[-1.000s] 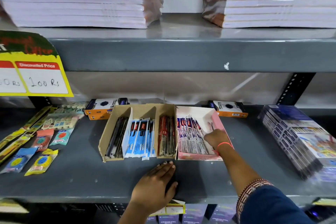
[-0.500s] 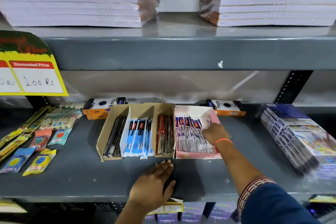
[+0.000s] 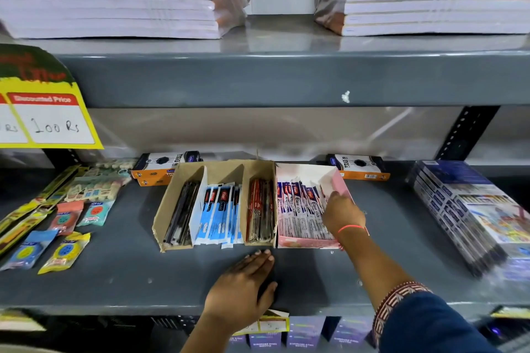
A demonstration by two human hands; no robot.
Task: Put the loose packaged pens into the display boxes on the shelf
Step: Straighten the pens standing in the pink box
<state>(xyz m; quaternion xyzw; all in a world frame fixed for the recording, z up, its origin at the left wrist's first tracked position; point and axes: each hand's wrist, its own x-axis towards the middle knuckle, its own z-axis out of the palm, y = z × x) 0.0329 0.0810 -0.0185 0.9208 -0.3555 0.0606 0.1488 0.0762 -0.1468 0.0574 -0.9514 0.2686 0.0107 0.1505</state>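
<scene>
A pink display box (image 3: pixel 304 243) stands on the grey shelf (image 3: pixel 114 281), filled with white, blue and red packaged pens (image 3: pixel 298 209). My right hand (image 3: pixel 342 213) reaches into its right side, fingertips tucked among the packs and hidden by the back of the hand. To the left, touching it, is a brown cardboard display box (image 3: pixel 165 209) with three compartments: black pens (image 3: pixel 183 209), blue packaged pens (image 3: pixel 218 209) and red pens (image 3: pixel 259 209). My left hand (image 3: pixel 243 286) lies flat, palm down, on the shelf in front of the boxes and holds nothing.
Two orange-and-black boxes (image 3: pixel 160 169) (image 3: pixel 361 169) lie behind the display boxes. A stack of blue books (image 3: pixel 470 215) fills the shelf's right end. Small sachets (image 3: pixel 66 221) lie at the left under a yellow price sign (image 3: pixel 46 117). Notebook stacks sit on the upper shelf.
My right hand has slid from the pink box's right wall leftward and up onto the packaged pens. My left hand stays flat on the shelf.
</scene>
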